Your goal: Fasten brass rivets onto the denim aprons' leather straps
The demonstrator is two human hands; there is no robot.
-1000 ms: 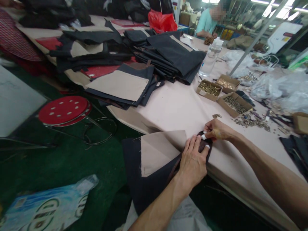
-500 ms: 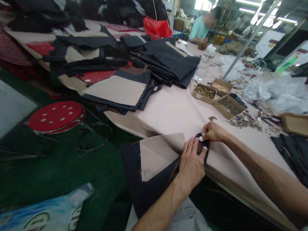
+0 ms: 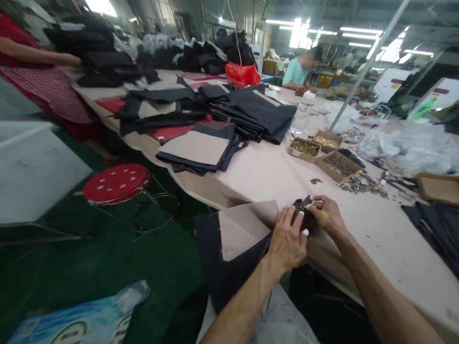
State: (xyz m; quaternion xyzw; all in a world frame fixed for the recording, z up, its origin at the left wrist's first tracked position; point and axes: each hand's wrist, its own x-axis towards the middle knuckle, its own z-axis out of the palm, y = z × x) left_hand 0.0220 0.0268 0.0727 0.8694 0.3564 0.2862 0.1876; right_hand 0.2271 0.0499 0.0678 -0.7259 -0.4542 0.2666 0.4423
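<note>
Pale table (image 3: 258, 167); at its near edge, left hand (image 3: 289, 239) presses, thumb spread, and right hand (image 3: 327, 216) pinches the brown part (image 3: 309, 223). Overhanging dark cloth (image 3: 229, 282) could drag it loose; a forward slip could scatter metal bits (image 3: 316, 181) beyond.

– looking at what?
– at a dark fabric piece (image 3: 229, 277), near-black, sloping down from the near edge of the tabletop (image 3: 265, 165).
– plain all over?
– no, faced with a beige panel (image 3: 244, 230), frayed along the left side.
– and towards the upper right?
– look for a dark brown piece (image 3: 309, 222), lying at the tabletop's edge, partly covered by fingers (image 3: 284, 216), with a bright speck near the top, too small to name.
– joined to the rest?
– cannot tell.
</note>
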